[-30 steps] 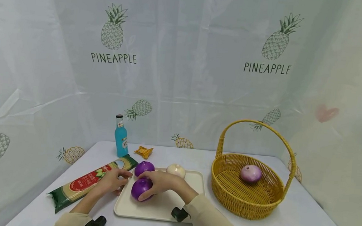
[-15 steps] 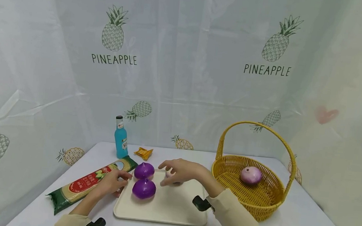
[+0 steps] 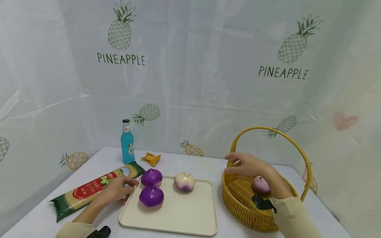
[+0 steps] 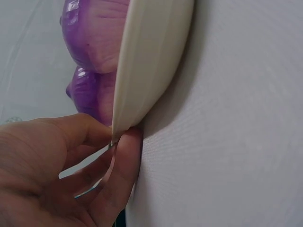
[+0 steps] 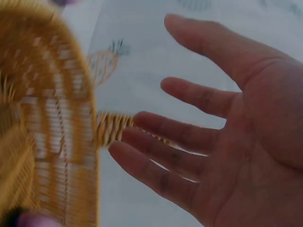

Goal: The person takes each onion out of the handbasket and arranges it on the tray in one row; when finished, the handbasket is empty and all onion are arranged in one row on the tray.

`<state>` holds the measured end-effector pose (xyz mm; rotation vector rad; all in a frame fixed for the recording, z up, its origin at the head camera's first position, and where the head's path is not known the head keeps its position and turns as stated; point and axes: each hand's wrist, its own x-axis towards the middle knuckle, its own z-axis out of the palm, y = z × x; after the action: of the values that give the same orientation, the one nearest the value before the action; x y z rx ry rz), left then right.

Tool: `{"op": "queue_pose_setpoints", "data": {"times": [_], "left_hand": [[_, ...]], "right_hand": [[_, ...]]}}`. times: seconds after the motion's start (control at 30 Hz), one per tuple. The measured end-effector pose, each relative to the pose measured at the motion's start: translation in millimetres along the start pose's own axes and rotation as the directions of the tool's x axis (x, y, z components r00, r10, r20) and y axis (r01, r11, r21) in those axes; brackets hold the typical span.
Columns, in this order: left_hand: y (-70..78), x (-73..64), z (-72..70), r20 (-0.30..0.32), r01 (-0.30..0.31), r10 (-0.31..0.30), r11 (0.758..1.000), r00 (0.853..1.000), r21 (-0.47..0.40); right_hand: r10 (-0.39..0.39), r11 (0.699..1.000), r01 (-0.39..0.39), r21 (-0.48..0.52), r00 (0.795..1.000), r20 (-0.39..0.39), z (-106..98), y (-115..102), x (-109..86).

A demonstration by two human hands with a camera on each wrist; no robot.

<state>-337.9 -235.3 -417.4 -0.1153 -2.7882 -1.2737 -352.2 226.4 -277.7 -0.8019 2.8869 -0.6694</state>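
left of the tray (image 3: 190, 218), the left hand (image 3: 117, 190) pinches its rim; on its left, two purple onions (image 3: 151, 197) look light, firm, slippery, best cupped at their widest; at its back, a pale onion (image 3: 184, 181); to its right, the right hand (image 3: 249, 165), fingers apart, holding nothing, hovers by the basket (image 3: 246, 216).

The right wrist view crops the basket (image 5: 61, 142) — blurred.

Cream tray (image 3: 188, 217), flat | 3 onions (image 3: 151, 197) on it | wicker basket (image 3: 238, 210), 1 pink onion (image 3: 260, 184) inside
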Motion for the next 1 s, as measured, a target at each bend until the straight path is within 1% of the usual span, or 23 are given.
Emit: {"op": "queue_pose_setpoints", "data": {"times": [0.13,0.27,0.37,0.4,0.57,0.6,0.63,0.7,0.83,1.0], "left_hand": [[0.2,-0.8,-0.6,-0.001,-0.004,0.004,1.000,1.000,0.007],[-0.3,-1.2,-0.5,0.000,-0.011,0.011,1.000,1.000,0.012],[0.3,-0.5,0.3,-0.005,-0.001,0.001,1.000,1.000,0.013],[0.4,-0.4,0.5,-0.007,0.002,-0.002,1.000,1.000,0.016],[0.7,0.6,0.9,-0.014,0.013,-0.013,1.000,1.000,0.020],[0.5,0.7,0.9,-0.014,0.012,-0.012,1.000,1.000,0.020],[0.5,0.7,0.9,-0.013,0.011,-0.011,1.000,1.000,0.019],[0.5,0.8,1.1,-0.013,0.011,-0.010,1.000,1.000,0.015],[-0.1,0.6,0.8,-0.011,-0.004,0.005,1.000,1.000,0.016],[-1.1,1.4,0.7,-0.011,-0.010,0.010,1.000,1.000,0.015]], "right_hand": [[0.049,0.999,-0.049,-0.011,0.998,-0.050,-5.2,32.7,-8.7],[0.103,0.993,-0.108,-0.044,0.990,-0.101,-6.8,53.5,-14.3],[0.149,0.986,-0.157,-0.062,0.982,-0.116,-7.5,65.4,-16.4],[0.160,0.983,-0.169,-0.071,0.979,-0.126,-6.4,76.4,-14.3],[0.212,0.969,-0.225,-0.104,0.970,-0.122,-5.7,86.9,-17.4],[0.228,0.964,-0.242,-0.111,0.966,-0.123,-4.9,87.8,-18.1],[0.246,0.959,-0.259,-0.114,0.962,-0.115,-5.2,81.7,-21.1],[0.268,0.953,-0.281,-0.114,0.956,-0.116,-2.4,86.6,-21.2],[0.332,0.935,-0.343,-0.092,0.937,-0.111,1.5,92.1,-21.0],[0.401,0.910,-0.409,-0.066,0.910,-0.102,3.1,92.3,-21.9]]}}
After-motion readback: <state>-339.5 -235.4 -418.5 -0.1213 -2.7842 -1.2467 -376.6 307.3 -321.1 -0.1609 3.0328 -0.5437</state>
